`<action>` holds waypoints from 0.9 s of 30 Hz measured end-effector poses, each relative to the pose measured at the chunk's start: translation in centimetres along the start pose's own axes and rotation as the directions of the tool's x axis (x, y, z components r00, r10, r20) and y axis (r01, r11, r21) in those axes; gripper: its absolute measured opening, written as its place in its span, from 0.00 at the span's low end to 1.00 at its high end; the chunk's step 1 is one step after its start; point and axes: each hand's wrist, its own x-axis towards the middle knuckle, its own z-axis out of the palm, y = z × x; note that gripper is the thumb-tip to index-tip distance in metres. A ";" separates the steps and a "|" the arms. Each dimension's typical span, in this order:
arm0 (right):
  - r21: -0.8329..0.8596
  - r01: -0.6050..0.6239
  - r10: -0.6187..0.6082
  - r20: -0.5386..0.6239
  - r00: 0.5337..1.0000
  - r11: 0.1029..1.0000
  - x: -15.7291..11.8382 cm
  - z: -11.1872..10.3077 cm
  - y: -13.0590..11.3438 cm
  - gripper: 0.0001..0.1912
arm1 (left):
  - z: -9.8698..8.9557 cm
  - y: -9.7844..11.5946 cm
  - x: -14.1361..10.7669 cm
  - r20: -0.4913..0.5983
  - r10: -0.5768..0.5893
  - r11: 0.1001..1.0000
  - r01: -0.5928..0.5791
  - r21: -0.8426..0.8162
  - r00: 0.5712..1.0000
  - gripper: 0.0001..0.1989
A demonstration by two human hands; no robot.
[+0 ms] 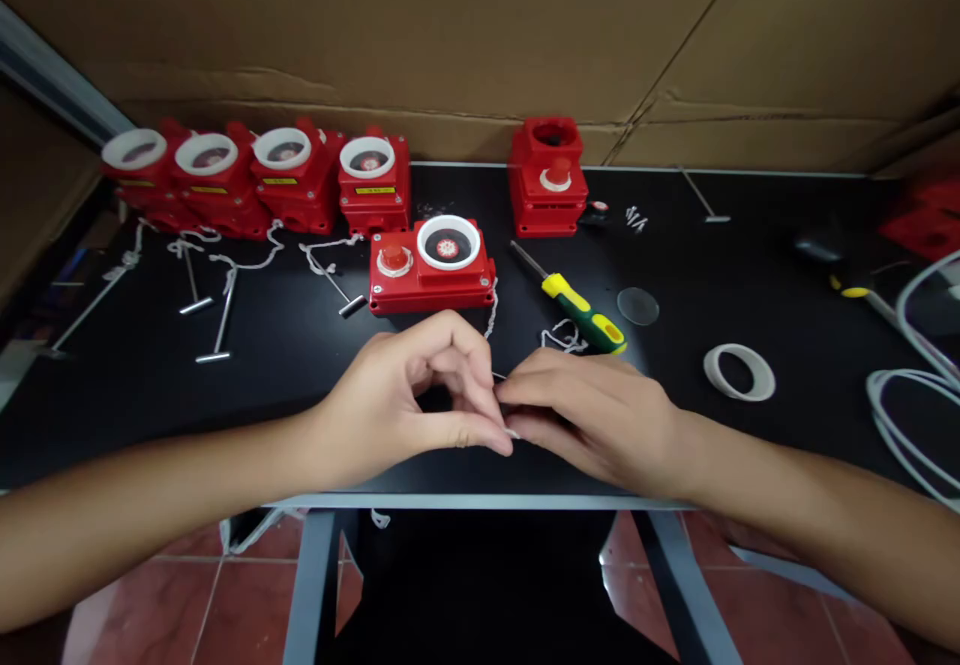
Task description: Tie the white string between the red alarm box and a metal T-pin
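Note:
Both hands meet fingertip to fingertip over the front of the black table. My left hand is closed, thumb and fingers pinching a white string whose short end shows between the fingertips. Closed as well, my right hand pinches at the same string from the other side; its fingers hide most of it. A thin light line shows between the hands, too small to make out. Just behind them lies a red alarm box with a white ring around its round window, a white cord hanging from its right side.
Behind my right hand lies a yellow-green screwdriver, near a clear disc and a white ring. Several red boxes with corded T-shaped metal bars line the back left. A ringless red box stands back right; white cable coils far right.

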 end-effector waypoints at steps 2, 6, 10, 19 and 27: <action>0.031 0.023 -0.022 -0.040 0.999 0.999 0.0 0.2 0.0 0.06 | 0.0 -0.1 0.1 -0.009 -0.008 1.000 0.008 -0.022 1.000 0.19; -0.013 0.057 -0.058 -0.064 0.996 0.998 0.0 -0.3 -0.2 0.06 | -0.2 -0.2 0.2 0.001 -0.001 1.000 0.001 -0.030 1.000 0.19; -0.058 0.108 -0.112 -0.078 0.991 0.992 0.1 -1.0 -0.5 0.07 | -0.3 -0.5 0.2 0.011 0.010 1.000 -0.010 0.018 1.000 0.18; -0.125 -0.106 0.064 -0.305 0.950 0.986 1.0 -1.0 -0.2 0.10 | -0.8 0.1 0.5 0.090 0.127 0.858 -0.155 0.490 0.988 0.04; -0.034 -0.076 0.070 -0.151 0.986 0.997 0.4 0.3 0.8 0.05 | -1.0 -0.3 0.5 0.087 0.388 0.723 -0.362 0.588 0.918 0.08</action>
